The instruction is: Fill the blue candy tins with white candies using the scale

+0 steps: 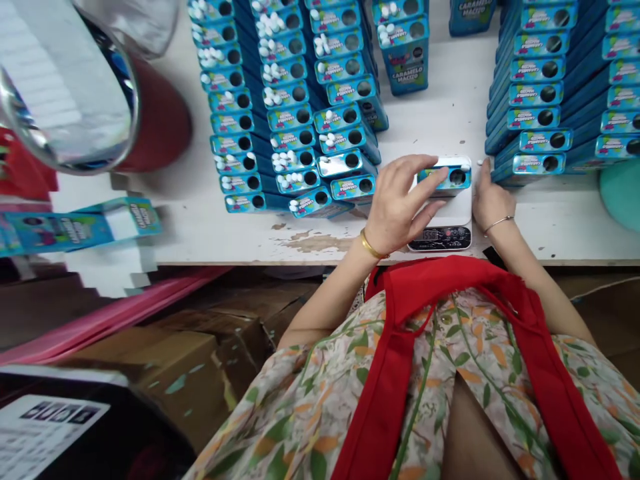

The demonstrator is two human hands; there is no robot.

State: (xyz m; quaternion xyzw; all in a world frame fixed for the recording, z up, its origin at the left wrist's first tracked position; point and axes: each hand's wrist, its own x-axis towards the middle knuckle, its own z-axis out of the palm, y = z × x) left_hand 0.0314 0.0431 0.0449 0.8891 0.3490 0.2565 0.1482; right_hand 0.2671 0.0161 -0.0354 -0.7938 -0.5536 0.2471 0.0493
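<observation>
A small white digital scale [447, 223] sits at the table's front edge, its display lit. On it lies a blue candy box [450, 176] with a round hole in its top. My left hand [400, 207] reaches over the scale, fingers curled on the box's left end. My right hand [489, 197] rests on the table just right of the scale, fingers bent toward a small white candy [480, 162]; what its fingers hold, if anything, is hidden.
Rows of several blue candy boxes [295, 113] with white candies on top stand left of the scale; another block of blue boxes [545, 93] stands right. A metal bowl [65, 87] and a red container [160, 120] are at far left. Cardboard cartons [200, 353] lie under the white table [210, 220].
</observation>
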